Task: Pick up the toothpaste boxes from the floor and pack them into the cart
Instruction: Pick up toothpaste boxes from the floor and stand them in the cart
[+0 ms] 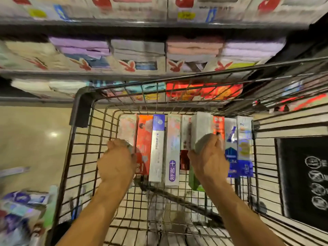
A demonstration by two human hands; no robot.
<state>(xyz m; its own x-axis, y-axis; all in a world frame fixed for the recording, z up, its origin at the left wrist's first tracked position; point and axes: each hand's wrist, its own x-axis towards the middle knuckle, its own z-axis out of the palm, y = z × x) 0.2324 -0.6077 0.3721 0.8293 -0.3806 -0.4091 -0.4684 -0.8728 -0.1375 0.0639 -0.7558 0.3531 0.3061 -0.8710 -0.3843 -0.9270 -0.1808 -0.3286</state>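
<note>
A row of toothpaste boxes [158, 148] lies side by side on the bottom of the cart [83, 157], up against its far wall. The row runs from the far left corner to the far right corner. In it are an orange box [144, 144], a white box with a purple top, a pale one with a purple label [173, 151] and some blue boxes [237, 139] at the right end.

The left hand [117, 162] is down in the cart. Its fingers curl around the near end of a pale box [127, 128] at the left end of the row, next to the orange box.

The right hand [208, 160] grips a silver box [202, 126] by its near end. This box sits higher than the row, over its right half.

A green thing [194, 181] shows under the right hand, but it is too blurry to tell what it is.

More toothpaste boxes lie in a blurry heap [19, 210] on the floor [26, 139], outside the cart's left side near its close corner.

Past the far edge of the cart stand shelves [138, 75] full of folded towels [79, 48] in packs. A black panel [305, 174] with round white signs hangs on the cart's right side.
</note>
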